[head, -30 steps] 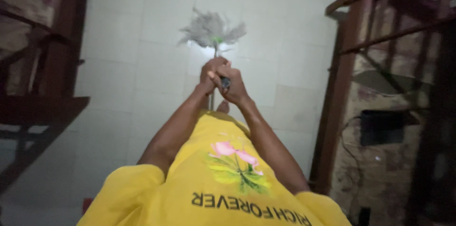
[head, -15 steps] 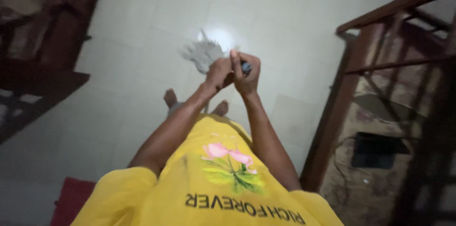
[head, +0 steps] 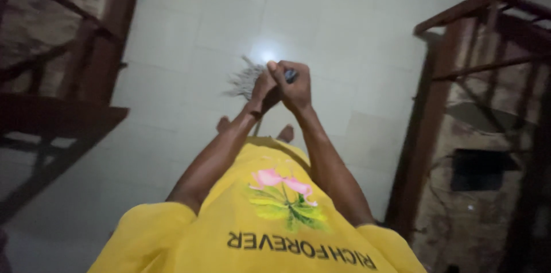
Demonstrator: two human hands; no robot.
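Swinging closer now, the mop head [head: 247, 80] has slid in just left of the hands and sits half hidden behind them on the floor [head: 172, 38]. Left hand [head: 263, 88] and right hand [head: 294, 86] are both clenched around the mop handle [head: 290, 75], pressed together. Bare feet below them.

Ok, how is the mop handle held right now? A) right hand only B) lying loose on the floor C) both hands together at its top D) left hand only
C: the left hand and right hand clasp the mop handle together, above the grey mop head.
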